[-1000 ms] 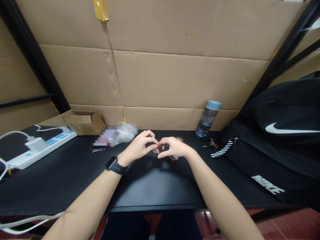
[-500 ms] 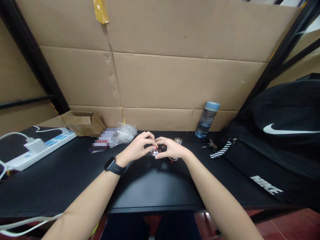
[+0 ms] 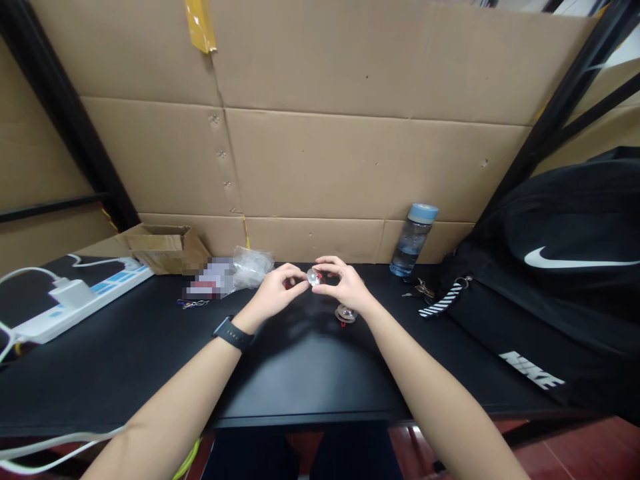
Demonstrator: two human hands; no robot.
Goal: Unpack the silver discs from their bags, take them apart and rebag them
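Above the black table, my right hand (image 3: 345, 287) pinches a small shiny silver round piece (image 3: 313, 277) with a red bit beside its edge. My left hand (image 3: 280, 288) is closed at its left side, thumb and fingertips close together; a dark red bit shows between them, too small to name. Whether the left fingertips touch the silver piece I cannot tell. A second shiny round piece (image 3: 346, 313), with a small red loop at its front, lies on the table just under my right hand, partly covered by it.
A water bottle (image 3: 414, 240) stands at the back right, near keys (image 3: 425, 289) and a black backpack (image 3: 565, 287). On the left are a cardboard box (image 3: 165, 250), a clear plastic bag (image 3: 251, 268) and a white power strip (image 3: 85, 307). Cardboard (image 3: 310, 167) walls the back.
Both hands have risen slightly from the table, bringing the silver piece up and turning it. The left fingers have drawn to its left side. The second round piece shows more fully.
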